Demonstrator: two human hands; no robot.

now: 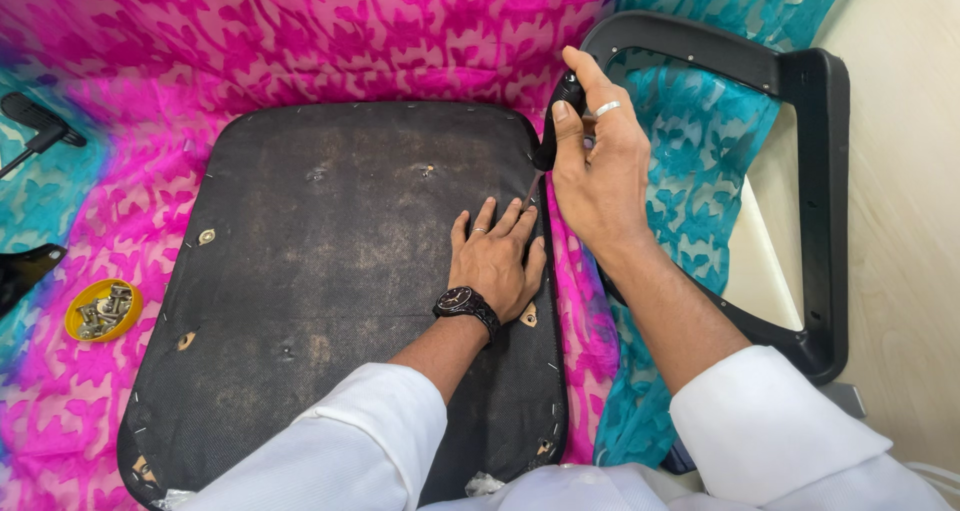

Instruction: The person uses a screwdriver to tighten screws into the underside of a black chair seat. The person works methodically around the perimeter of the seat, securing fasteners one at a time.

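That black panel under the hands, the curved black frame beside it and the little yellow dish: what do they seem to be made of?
The black panel looks covered in thin, matte, dusty fabric, stapled along its edges. The curved frame looks like moulded black plastic, smooth with a dull sheen. The yellow dish seems plastic too, and holds what look like metal screws.

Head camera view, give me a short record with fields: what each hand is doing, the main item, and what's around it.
left hand: pressed flat on the seat base, fingers spread near its right edge
right hand: gripping a black-handled screwdriver, tip down at the seat's right edge
main item: black upturned chair seat base
underneath: pink and teal patterned cloth
right side: black armrest frame
left side: yellow dish of screws
wrist: black watch
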